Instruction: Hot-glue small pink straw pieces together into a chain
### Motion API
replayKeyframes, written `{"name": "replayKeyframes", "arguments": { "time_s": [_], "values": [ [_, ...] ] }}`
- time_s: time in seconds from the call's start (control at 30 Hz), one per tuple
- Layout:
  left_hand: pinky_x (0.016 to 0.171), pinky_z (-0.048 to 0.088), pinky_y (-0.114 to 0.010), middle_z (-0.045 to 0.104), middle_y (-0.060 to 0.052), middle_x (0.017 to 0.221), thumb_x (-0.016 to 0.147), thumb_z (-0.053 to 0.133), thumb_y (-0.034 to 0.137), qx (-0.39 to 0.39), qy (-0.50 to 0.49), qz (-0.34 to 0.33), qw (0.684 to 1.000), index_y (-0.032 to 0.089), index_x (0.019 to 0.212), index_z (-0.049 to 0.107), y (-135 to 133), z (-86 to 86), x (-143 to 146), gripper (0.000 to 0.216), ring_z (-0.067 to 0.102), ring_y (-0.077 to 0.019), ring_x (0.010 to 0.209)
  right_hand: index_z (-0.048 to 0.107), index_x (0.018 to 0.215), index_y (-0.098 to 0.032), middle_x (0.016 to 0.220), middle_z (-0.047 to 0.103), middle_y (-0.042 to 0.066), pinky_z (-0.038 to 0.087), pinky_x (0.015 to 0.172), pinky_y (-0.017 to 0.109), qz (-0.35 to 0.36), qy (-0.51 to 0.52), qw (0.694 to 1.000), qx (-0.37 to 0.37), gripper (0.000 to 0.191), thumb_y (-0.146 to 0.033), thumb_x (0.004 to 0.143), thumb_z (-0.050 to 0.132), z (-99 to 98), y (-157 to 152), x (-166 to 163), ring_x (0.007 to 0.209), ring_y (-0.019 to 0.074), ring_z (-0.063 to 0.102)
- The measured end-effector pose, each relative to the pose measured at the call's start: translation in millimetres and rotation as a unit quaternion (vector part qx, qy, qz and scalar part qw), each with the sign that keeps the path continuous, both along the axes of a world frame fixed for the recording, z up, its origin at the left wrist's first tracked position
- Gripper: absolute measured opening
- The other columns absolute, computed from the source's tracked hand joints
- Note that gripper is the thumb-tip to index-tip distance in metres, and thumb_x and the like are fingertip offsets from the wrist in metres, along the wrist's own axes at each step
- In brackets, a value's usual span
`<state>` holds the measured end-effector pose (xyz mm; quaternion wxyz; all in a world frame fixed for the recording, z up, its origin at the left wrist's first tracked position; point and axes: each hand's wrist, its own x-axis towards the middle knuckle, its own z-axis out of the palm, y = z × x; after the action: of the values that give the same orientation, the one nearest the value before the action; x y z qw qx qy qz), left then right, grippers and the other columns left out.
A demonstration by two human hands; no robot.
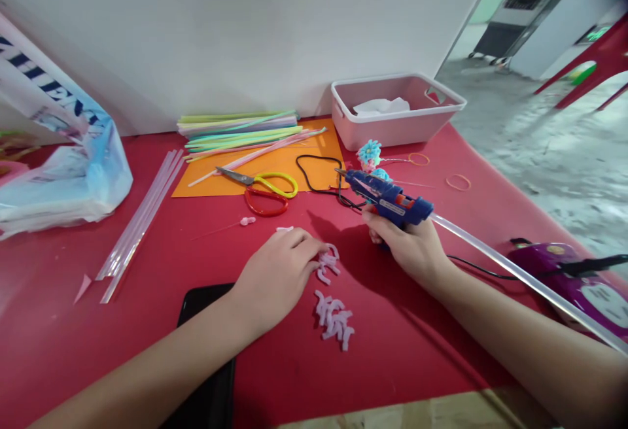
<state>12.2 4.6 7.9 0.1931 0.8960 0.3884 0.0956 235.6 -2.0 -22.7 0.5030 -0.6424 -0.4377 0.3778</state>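
Observation:
My right hand (415, 246) is wrapped round the grip of a blue hot glue gun (387, 200), its nozzle pointing left above the red table. A long clear glue stick (510, 262) sticks out of its back end. My left hand (279, 272) has its fingers bent and drawn together at a small pile of curved lilac pipe cleaner pieces (330, 262), and the fingertips seem to pinch one. Nearer to me lies a second pile of lilac pieces (335, 319). Beyond the left hand are a small pink bud on a thin wire (248, 221) and red-and-yellow-handled scissors (267, 187).
Pipe cleaners (240, 131) lie on an orange sheet (314, 154) near the wall. A pink basket (392, 115) holds white paper. Clear glue sticks (142, 220) and a plastic bag (73, 161) are left. A black phone-like slab (209, 377) is under my left forearm; a purple power strip (564, 278) sits right.

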Motion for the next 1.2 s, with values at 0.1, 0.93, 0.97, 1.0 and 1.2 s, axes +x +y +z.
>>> {"name": "replayKeyframes", "arguments": {
  "time_s": [0.1, 0.93, 0.97, 1.0, 1.2],
  "values": [
    [0.091, 0.051, -0.043, 0.069, -0.009, 0.101, 0.098, 0.053, 0.017, -0.017, 0.013, 0.003, 1.0, 0.015, 0.097, 0.069, 2, 0.4, 1, 0.016, 0.063, -0.0258, 0.097, 0.065, 0.08, -0.019, 0.058, 0.054, -0.004, 0.04, 0.061, 0.032, -0.004, -0.004, 1.0, 0.003, 0.03, -0.046, 0.071, 0.073, 3.1, -1, -2, 0.055, 0.0137, 0.049],
    [0.072, 0.053, -0.025, 0.069, -0.004, 0.093, 0.088, 0.068, 0.026, -0.329, -0.365, 0.148, 0.858, 0.018, 0.092, 0.068, -4, -10.3, -1, 0.009, 0.066, -0.0152, 0.085, 0.062, 0.087, -0.02, 0.07, 0.068, -0.006, 0.052, 0.064, 0.022, 0.157, 0.187, 0.965, -0.094, 0.036, -0.025, 0.064, 0.089, 24.8, -24, -29, 0.063, 0.0092, 0.062],
    [0.072, 0.054, -0.024, 0.069, -0.003, 0.092, 0.087, 0.068, 0.025, -0.349, -0.383, 0.152, 0.842, 0.018, 0.092, 0.067, -4, -10.3, 0, 0.008, 0.065, -0.0143, 0.085, 0.062, 0.087, -0.021, 0.07, 0.069, -0.006, 0.053, 0.064, 0.022, 0.16, 0.186, 0.965, -0.095, 0.038, -0.024, 0.062, 0.09, 25.1, -24, -30, 0.063, 0.0094, 0.063],
    [0.071, 0.054, -0.023, 0.068, -0.002, 0.091, 0.086, 0.069, 0.023, -0.367, -0.402, 0.156, 0.824, 0.018, 0.093, 0.065, -4, -10.1, 1, 0.009, 0.065, -0.0133, 0.083, 0.062, 0.087, -0.021, 0.07, 0.069, -0.006, 0.054, 0.065, 0.023, 0.162, 0.188, 0.964, -0.094, 0.039, -0.023, 0.061, 0.09, 24.9, -24, -30, 0.063, 0.0098, 0.064],
    [0.072, 0.054, -0.023, 0.064, 0.004, 0.083, 0.079, 0.075, 0.017, -0.451, -0.474, 0.189, 0.732, 0.019, 0.093, 0.051, -4, -9.5, 4, 0.028, 0.066, -0.0092, 0.074, 0.062, 0.089, -0.022, 0.076, 0.074, -0.003, 0.061, 0.076, 0.03, 0.155, 0.182, 0.97, -0.051, 0.033, -0.028, 0.069, 0.087, 19.7, -23, -30, 0.071, 0.0147, 0.072]
  ]
}}
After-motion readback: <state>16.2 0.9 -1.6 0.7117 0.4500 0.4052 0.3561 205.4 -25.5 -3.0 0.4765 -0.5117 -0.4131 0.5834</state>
